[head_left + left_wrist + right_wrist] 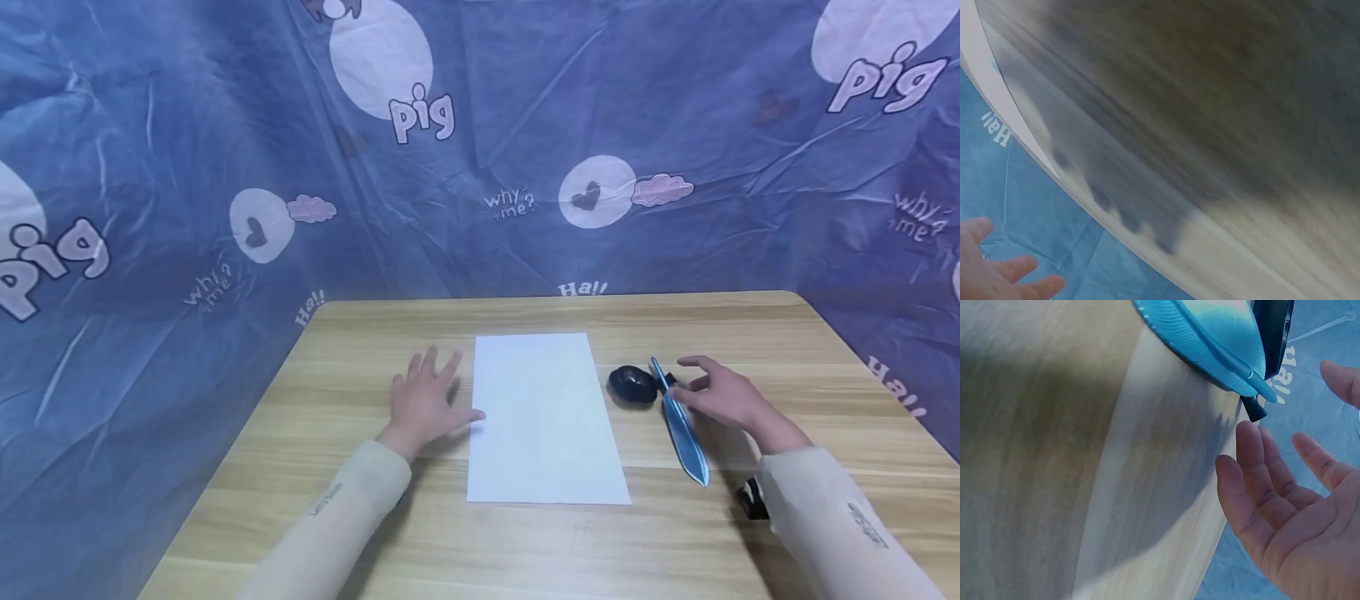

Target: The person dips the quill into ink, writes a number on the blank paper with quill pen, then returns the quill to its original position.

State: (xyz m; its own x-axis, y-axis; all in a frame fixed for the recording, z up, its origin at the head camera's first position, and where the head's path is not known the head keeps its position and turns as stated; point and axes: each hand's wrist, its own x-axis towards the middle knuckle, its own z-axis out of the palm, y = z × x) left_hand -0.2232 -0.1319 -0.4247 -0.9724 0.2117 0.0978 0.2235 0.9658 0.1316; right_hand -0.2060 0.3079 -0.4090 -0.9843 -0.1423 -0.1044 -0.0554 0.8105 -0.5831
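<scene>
In the head view, the left hand (pixel 424 407) is released, with its fingers spread apart, and its thumb lies over the left edge of the white paper (pixel 547 429); whether it touches the paper, I cannot tell. The paper lies flat near the middle of the wooden worktop (pixel 333 375). The right hand (pixel 723 398) is also released, its fingers being loosely bent, and its thumb is very close to the blue feather (pixel 688 446), which is on the right of the paper, with its narrow end pointing to the far side. Just beside the feather, between it and the paper, there is a shiny black round thing (pixel 632 385). Both sleeves (pixel 832 504) are light in colour, and a blue cloth (pixel 480 242) with printed words hangs behind the worktop. In the left wrist view, a part of the left hand appears at the lower corner, holding nothing, and finger shadows fall on the worktop. In the right wrist view, the right hand has its palm visible and its fingers apart from the feather, whose shiny blue surface is cut by the top border
</scene>
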